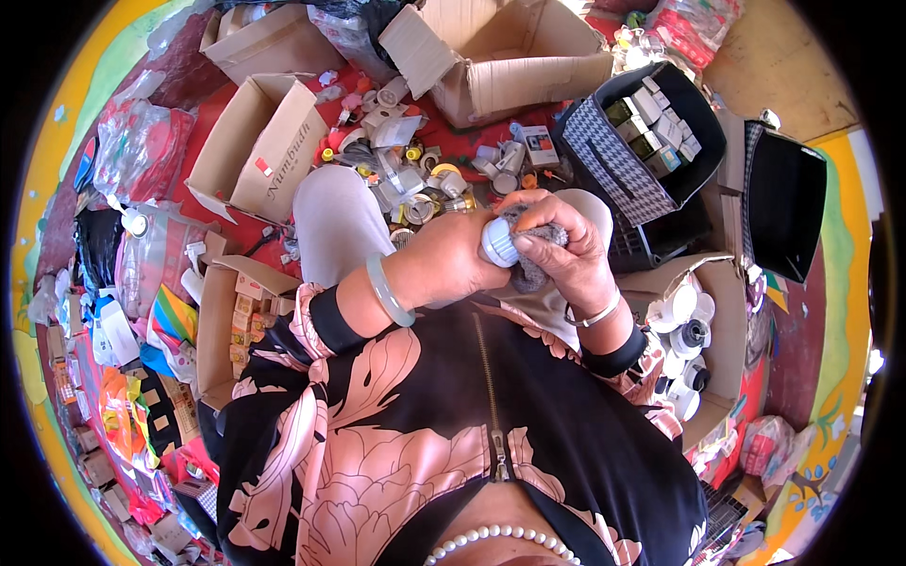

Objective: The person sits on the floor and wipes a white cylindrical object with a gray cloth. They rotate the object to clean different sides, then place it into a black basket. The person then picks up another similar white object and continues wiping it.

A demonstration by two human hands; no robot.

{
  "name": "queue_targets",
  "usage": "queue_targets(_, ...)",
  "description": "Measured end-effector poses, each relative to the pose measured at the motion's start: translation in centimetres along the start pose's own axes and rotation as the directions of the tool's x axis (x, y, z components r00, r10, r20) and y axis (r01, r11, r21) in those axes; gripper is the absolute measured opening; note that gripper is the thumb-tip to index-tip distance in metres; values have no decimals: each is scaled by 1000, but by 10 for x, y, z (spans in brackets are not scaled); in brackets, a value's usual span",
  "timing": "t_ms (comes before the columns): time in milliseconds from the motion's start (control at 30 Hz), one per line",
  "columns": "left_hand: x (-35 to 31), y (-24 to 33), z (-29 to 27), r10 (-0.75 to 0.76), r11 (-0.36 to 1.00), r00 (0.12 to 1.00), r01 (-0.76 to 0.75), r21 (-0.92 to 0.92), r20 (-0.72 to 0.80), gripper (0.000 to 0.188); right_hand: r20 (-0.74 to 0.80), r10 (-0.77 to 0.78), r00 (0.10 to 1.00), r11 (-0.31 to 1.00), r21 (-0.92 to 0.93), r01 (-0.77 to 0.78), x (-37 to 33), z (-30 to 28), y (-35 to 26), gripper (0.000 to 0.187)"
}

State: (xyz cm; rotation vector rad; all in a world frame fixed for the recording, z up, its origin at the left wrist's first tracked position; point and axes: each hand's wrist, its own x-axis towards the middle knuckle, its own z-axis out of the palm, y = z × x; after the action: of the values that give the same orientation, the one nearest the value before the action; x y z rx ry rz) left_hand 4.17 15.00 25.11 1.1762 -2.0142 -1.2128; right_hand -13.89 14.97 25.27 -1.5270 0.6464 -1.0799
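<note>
My left hand (455, 253) is closed around a small pale blue-white ribbed round piece (498, 243), held above my lap. Its exact kind I cannot make out, since my fingers hide part of it. Pinched in my right hand (572, 253) is a fluffy grey cloth (534, 268), which presses against the side of the ribbed piece. Both hands meet between my knees. Just beyond them, a heap of loose lamp parts and small fittings (401, 179) lies on the red floor covering.
Cardboard boxes stand ahead, one open wide (538, 85), another at left (260, 151). A patterned fabric bin (618, 156) holds small boxes. By my right arm, a carton (722, 354) contains white round lamps. At left, a carton (219, 321) has small orange boxes; plastic bags (142, 151) lie beyond.
</note>
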Motion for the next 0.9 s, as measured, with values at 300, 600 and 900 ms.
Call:
queue_targets(300,8,-10,19,-82,935,991,112,336,-103,39,-281,161,946,922,-301,-246,9,18,16,7)
queue_targets(600,-2,8,-5,-74,994,997,72,81,22,44,61,-40,997,979,-198,52,3,1,-11,11)
queue_targets(900,7,-19,17,37,903,994,9,429,-99,47,-405,32,914,889,-406,-211,11,22,24,10)
